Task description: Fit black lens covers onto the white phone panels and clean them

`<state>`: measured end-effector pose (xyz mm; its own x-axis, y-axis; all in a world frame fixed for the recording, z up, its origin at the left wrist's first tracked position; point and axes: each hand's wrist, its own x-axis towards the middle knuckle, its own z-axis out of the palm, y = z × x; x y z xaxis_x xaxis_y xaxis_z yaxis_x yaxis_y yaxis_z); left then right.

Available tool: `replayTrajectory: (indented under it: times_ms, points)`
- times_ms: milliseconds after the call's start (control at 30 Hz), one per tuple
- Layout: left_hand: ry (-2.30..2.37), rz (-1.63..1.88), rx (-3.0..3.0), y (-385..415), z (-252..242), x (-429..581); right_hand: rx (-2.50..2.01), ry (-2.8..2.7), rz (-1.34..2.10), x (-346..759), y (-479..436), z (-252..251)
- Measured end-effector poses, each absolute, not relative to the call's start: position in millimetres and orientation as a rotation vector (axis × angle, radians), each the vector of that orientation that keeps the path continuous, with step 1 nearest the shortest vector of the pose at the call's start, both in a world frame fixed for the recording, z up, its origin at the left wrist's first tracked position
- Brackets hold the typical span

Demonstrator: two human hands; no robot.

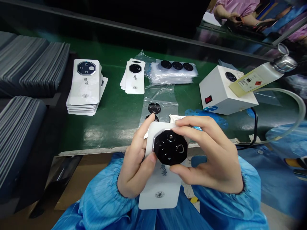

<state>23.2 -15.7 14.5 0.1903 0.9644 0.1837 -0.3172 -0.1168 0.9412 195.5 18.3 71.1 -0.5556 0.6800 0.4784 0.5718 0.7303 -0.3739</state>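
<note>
A white phone back cover (158, 183) with dark printed characters is held up by my left hand (135, 167), whose fingers are closed on its left edge near the top. A black octagonal camera lens plate (171, 150) lies over the cover's upper part, a little right of the silver camera frame's left rim. My right hand (213, 153) grips this plate between the thumb below and fingertips above. Just behind the cover, a clear plastic bag (169, 107) bears more black lens plates (154, 108), partly hidden by the cover.
Stacked white covers (85, 91) stand at left, smaller pile (135, 78) centrally. Lens plates (177, 65) rest on wrapped film. At right, a white box (218, 91) with a red switch bears a leaning bottle (259, 80). Racks of grey panels (43, 67) fill the left. Co-worker's hands (236, 19) show behind.
</note>
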Motion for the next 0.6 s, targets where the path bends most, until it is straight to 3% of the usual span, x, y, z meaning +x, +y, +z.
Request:
replayTrajectory:
  times_ms: [367,600]
  points:
    - [1.032,1.105,1.513,-6.7,2.1,15.1,-1.073,-2.283,0.447,194.9,26.0,66.6]
    - [1.142,1.014,1.869,-2.2,-0.5,11.6,-1.190,-2.073,0.978,195.1,43.4,59.3]
